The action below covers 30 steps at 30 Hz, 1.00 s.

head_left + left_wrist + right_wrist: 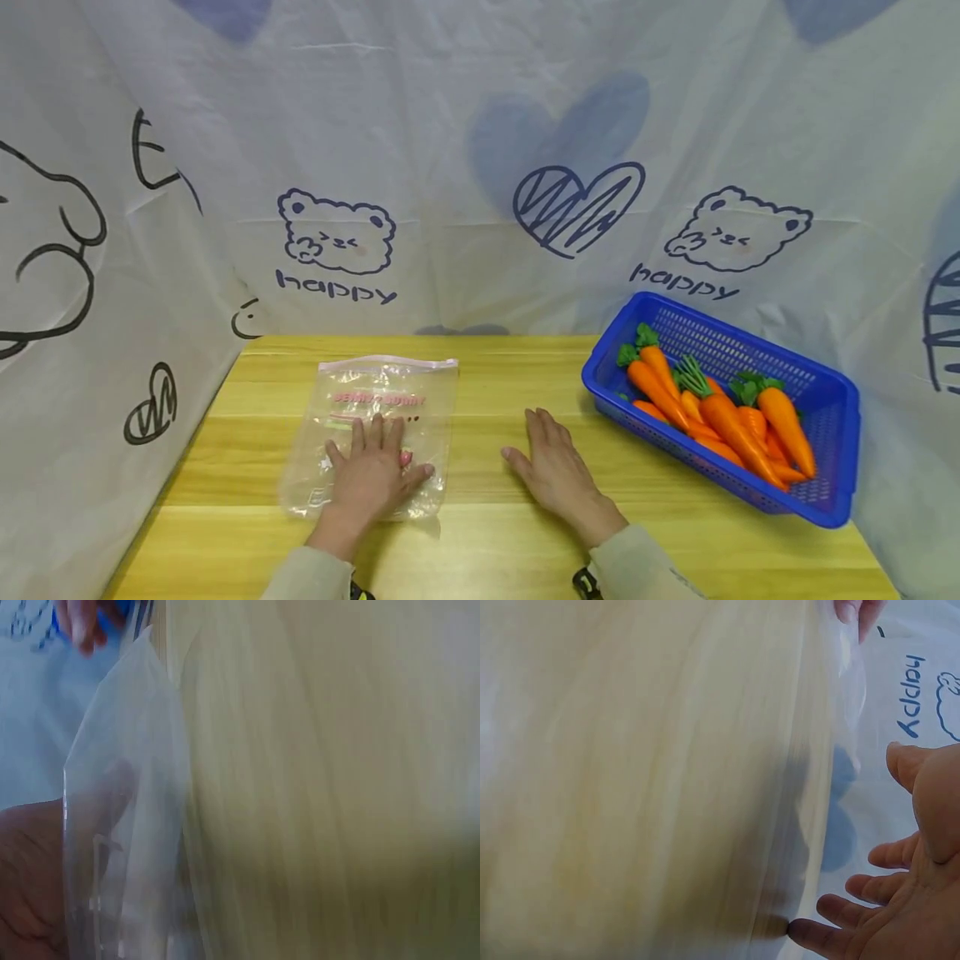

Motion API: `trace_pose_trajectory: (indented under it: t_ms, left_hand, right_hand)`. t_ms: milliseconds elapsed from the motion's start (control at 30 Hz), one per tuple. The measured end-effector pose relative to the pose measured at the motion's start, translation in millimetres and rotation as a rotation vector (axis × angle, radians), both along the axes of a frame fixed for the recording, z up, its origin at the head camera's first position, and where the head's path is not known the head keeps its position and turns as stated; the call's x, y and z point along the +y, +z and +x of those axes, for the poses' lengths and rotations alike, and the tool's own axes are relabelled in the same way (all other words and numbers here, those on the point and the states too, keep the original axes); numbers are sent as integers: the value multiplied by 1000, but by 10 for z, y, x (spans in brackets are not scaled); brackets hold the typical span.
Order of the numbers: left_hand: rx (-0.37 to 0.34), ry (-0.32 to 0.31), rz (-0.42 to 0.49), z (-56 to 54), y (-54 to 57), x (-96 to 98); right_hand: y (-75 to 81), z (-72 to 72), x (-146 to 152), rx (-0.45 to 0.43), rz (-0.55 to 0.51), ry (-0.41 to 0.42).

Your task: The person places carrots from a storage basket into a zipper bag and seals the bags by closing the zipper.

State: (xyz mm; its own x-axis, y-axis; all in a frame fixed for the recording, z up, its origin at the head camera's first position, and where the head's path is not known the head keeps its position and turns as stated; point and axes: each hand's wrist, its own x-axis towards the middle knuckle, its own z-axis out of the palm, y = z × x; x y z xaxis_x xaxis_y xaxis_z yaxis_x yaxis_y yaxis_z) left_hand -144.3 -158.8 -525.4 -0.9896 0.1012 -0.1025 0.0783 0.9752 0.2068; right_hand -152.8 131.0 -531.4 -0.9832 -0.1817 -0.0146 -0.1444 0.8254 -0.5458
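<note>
A clear plastic zip bag [429, 421] with pink lettering and a pale slider strip along its far edge lies flat on the wooden table, left of the middle. My left hand [367, 473] rests on the lower half of this bag, fingers spread and pointing away. In the left wrist view a raised fold of the bag [127, 817] stands in front of the thumb side of the hand. My right hand [558, 473] is over the table between the bag and a blue basket, its fingers straight and holding nothing; the right wrist view shows the palm side [922, 907].
The blue perforated basket [846, 450] stands at the right, set at an angle. Several orange carrots [787, 429] with green tops are heaped in it. Behind the table [495, 542] hangs a white cloth [465, 158] printed with bears and hearts, which also covers both sides.
</note>
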Motion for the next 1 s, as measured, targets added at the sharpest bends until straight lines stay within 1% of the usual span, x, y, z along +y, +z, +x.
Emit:
trace_pose_trajectory:
  t_ms: [100,167,267,367,467,533,567,633,667,800,867,933,1000]
  left_hand:
    - [-9,-91,-6,69,19,155]
    - [-34,-158,10,107,41,233]
    - [-83,-271,20,154,97,314]
    - [-127,-377,2,189,169,356]
    - [-162,-452,-27,222,249,362]
    - [-176,-473,-43,243,295,349]
    - [-179,-470,-48,254,313,339]
    - [-171,-433,-40,276,348,318]
    - [-160,-401,-37,286,359,306]
    - [-112,-231,-6,324,372,281]
    - [-96,-172,1,337,359,279]
    - [-92,-146,17,338,335,274]
    - [-93,-152,30,322,305,258]
  right_hand:
    - [7,-1,34,5,-1,-11]
    - [6,-5,57,11,3,-19]
    - [2,-8,96,24,7,-35]
    - [1,-5,130,40,3,-41]
    - [-7,12,141,51,3,-24]
    - [-32,37,136,55,21,-2]
    - [-46,56,129,59,36,14]
    - [-85,106,115,79,76,53]
    - [-99,134,107,92,95,71]
    - [-127,266,86,117,142,121]
    - [-111,331,79,104,146,126]
    - [-95,393,74,82,143,125]
    - [-79,450,66,67,140,130]
